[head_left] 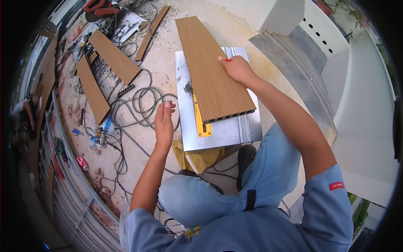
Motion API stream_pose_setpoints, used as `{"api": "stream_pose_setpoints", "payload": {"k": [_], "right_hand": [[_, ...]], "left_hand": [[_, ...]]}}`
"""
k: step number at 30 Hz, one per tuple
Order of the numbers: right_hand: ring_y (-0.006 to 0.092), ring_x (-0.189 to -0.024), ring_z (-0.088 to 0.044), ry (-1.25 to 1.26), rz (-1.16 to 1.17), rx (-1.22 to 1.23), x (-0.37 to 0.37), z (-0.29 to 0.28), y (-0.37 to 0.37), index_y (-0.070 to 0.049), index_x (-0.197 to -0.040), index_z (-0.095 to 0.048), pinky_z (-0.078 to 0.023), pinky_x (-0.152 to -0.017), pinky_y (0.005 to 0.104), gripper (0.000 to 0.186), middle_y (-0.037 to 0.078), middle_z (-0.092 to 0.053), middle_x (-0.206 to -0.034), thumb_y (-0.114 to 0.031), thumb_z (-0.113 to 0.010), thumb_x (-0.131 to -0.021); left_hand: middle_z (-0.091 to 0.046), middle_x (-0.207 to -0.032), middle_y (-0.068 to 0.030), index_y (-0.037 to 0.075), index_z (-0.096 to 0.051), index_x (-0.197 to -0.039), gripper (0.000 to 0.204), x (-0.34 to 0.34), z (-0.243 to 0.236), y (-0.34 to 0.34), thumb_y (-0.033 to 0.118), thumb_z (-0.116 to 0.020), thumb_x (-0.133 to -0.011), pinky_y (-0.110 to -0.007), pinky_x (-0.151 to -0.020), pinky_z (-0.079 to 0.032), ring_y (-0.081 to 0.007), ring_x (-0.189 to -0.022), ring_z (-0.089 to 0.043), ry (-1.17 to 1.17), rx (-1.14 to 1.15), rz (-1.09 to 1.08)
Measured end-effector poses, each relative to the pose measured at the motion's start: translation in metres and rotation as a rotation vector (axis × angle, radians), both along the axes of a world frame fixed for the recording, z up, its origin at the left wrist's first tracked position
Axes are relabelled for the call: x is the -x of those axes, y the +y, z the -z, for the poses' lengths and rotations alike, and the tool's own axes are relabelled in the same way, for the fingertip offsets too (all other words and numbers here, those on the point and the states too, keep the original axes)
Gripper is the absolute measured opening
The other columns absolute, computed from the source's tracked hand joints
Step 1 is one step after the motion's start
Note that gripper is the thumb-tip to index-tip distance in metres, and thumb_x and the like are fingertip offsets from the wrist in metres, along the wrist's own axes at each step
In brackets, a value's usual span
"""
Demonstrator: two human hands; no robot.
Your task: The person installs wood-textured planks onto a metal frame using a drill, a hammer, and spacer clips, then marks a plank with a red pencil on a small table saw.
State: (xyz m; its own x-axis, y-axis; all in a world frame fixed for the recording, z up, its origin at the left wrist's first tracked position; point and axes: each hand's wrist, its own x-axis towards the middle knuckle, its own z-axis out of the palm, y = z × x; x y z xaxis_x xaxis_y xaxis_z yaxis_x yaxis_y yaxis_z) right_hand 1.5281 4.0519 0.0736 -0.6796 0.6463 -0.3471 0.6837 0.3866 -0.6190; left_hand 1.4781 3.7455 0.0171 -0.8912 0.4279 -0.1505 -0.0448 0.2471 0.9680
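A wood-grain hollow decking board [212, 69] lies slantwise over the silver table saw top [184, 122], its near end showing a row of round holes. My right hand [238, 70] grips the board's right edge, thumb on top, with a small red pencil-like tip showing by the fingers. To the left of the saw, my left hand [164, 122] is raised off the board, fingers loosely bent and holding nothing that I can see. A yellow insert plate [203, 119] shows beside the board, which covers part of it; no blade is visible.
Cut boards [114, 56] lie on the dusty floor at the left, near coiled grey cable [145, 105]. A red power saw [98, 8] stands at the far left. Metal railing [79, 210] runs along the left; steps [298, 67] and a white wall [367, 126] are at right.
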Motion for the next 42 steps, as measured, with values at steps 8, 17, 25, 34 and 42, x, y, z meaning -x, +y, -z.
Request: {"api": "stream_pose_setpoints", "payload": {"k": [8,17,25,34,42], "right_hand": [[0.0408,-0.109,-0.067,0.019,0.001,-0.29,0.055,0.022,0.019,0.0,-0.113,-0.069,-0.052,-0.094,0.0476,0.051,0.024,-0.071,-0.112,-0.047,-0.056,-0.098],[0.0412,-0.102,-0.068,0.138,0.033,-0.401,0.096,0.047,0.047,-0.002,-0.106,-0.068,-0.053,-0.088,0.0496,0.04,0.023,-0.072,-0.102,-0.039,-0.058,-0.097],[0.043,-0.091,-0.068,0.247,0.0,-0.504,0.118,0.069,0.077,-0.001,-0.098,-0.066,-0.053,-0.082,0.0498,0.04,0.024,-0.072,-0.092,-0.04,-0.055,-0.099],[0.0229,-0.102,-0.069,-0.475,-0.452,0.081,0.117,0.102,0.17,-0.003,-0.125,-0.069,-0.054,-0.089,0.0406,0.043,0.01,-0.073,-0.115,-0.036,-0.054,-0.099],[0.0273,-0.106,-0.069,-0.323,-0.512,-0.124,0.107,0.104,0.192,-0.007,-0.123,-0.068,-0.053,-0.089,0.0412,0.036,0.017,-0.072,-0.116,-0.028,-0.06,-0.095]], "left_hand": [[-0.063,-0.111,-0.0282,-0.008,-0.062,-0.111,0.048,0.068,-0.027,0.104,0.036,-0.044,-0.107,-0.045,-0.096,-0.045,-0.044,-0.105,-0.059,0.291,0.111,0.349],[-0.055,-0.138,-0.0293,-0.01,-0.061,-0.123,0.047,0.118,0.011,0.155,0.027,-0.038,-0.106,-0.048,-0.118,-0.03,-0.0433,-0.136,-0.043,0.696,0.413,0.307],[-0.043,-0.153,-0.0275,-0.01,-0.052,-0.139,0.054,0.136,0.028,0.169,0.031,-0.036,-0.108,-0.045,-0.124,-0.023,-0.0421,-0.146,-0.033,0.678,0.381,0.307],[-0.047,-0.151,-0.0235,-0.007,-0.05,-0.143,0.052,0.133,0.032,0.163,0.03,-0.036,-0.108,-0.043,-0.123,-0.025,-0.0381,-0.146,-0.035,0.78,0.419,0.277],[-0.051,-0.149,-0.0201,-0.005,-0.051,-0.143,0.053,0.128,0.029,0.176,0.031,-0.033,-0.109,-0.042,-0.123,-0.026,-0.0373,-0.146,-0.035,0.814,0.44,0.286]]}}
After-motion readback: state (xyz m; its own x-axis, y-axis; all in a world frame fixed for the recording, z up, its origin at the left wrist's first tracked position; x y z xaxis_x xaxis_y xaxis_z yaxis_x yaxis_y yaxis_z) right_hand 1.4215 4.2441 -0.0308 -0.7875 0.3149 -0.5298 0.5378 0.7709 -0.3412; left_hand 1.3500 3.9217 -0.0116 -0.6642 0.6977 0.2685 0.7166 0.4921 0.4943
